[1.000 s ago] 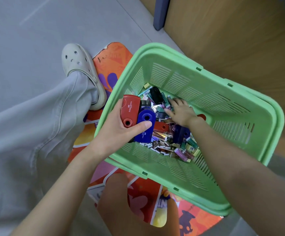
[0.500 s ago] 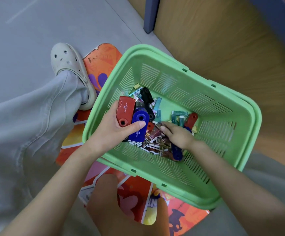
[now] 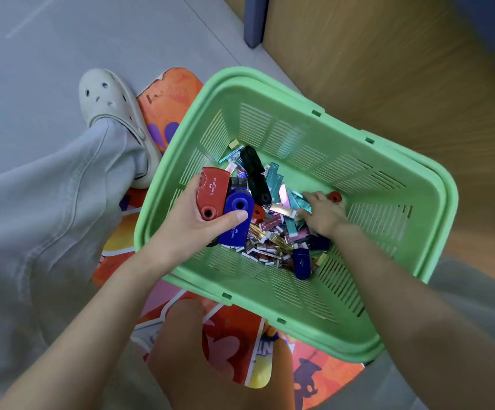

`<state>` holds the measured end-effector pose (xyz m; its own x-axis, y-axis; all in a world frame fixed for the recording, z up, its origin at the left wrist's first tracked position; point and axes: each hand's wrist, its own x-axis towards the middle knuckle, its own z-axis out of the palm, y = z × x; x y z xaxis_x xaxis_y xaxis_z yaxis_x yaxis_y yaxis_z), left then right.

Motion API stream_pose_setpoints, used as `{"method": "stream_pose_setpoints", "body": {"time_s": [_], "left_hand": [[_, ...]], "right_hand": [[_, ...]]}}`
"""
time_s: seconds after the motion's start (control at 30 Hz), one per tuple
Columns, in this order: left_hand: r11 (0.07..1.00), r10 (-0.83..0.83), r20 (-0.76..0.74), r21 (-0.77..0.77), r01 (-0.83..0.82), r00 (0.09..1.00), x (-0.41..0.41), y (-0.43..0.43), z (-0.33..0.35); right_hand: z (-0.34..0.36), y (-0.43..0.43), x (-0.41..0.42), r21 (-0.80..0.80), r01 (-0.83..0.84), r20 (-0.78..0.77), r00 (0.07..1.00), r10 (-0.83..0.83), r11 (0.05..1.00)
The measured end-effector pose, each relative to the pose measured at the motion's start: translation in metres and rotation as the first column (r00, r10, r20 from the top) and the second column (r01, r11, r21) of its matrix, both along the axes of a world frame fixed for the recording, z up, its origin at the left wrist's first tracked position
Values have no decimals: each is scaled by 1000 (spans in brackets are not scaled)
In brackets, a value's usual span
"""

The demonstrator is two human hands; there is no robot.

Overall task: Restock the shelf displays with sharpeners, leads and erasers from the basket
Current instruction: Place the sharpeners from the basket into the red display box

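In the head view, a green basket [image 3: 255, 308] sat tilted on a bright printed mat [image 3: 234, 350] on the grey floor [image 3: 63, 39], close to a wooden panel [image 3: 388, 69]. The left hand [image 3: 193, 223] hung over the basket's near-left corner and clasped two items side by side: a red sharpener [image 3: 212, 190] against the fingers and a blue sharpener [image 3: 236, 235] beside it, with the thumb lying across the blue one.

The right hand [image 3: 324, 214] reached down into the basket, its fingertips among the foil lead packs [image 3: 270, 244] heaped on the bottom. Whether it pinched anything could not be told, since the fingers were buried in the pile. A second red sharpener [image 3: 334, 197] lay just beyond that hand's knuckles.

A black sharpener [image 3: 255, 176] rested on the heap near the far-left wall, and a loose dark blue sharpener [image 3: 301, 261] lay at the near edge of the pile. To the left, a grey trouser leg [image 3: 48, 202] ended in a pale clog [image 3: 113, 110], whose toe overlapped the mat beside the basket.
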<state>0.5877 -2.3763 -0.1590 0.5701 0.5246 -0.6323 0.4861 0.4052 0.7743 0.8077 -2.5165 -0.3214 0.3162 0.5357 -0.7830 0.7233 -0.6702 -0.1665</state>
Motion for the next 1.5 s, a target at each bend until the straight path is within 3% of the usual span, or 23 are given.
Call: {"method": "stream_pose_setpoints", "body": {"time_s": [0.17,0.27,0.43,0.53,0.6,0.77,1.03,1.17,1.27,1.5], "left_hand": [[1000,-6,1,23,6,1000,1,2,-2],[999,-3,6,37,3,1000,-1,3,-2],[997,19,28,68,-20,999,-3,4,0],[997,18,49,77,-21,999,-4,2,1],[996,15,55,86,-19,998,-5,2,2],[995,13,57,101,-19,998,-8,-3,3],[997,9,36,82,-12,999,-6,-2,-1],[998,10,39,61,-12,999,-5,-4,-5],[998,27,33,48,-29,999,-5,-5,-5],[999,14,15,42,-15,1000,-4,-7,-5]], "right_hand": [[4,2,-11,9,90,-139,986,-88,996],[11,-13,-24,53,147,-125,982,-140,988],[34,-36,-55,62,81,-191,979,-68,995],[44,-44,-57,222,156,26,986,-166,962],[50,-47,-54,322,287,39,948,-316,902],[46,-61,-60,5,219,-159,964,-216,976],[38,-65,-59,-1,213,-103,972,-212,977],[35,-67,-60,-40,86,-4,996,-87,995],[31,-69,-63,-31,144,-74,987,-146,989],[30,-64,-68,-29,60,-114,991,-63,998]]}}
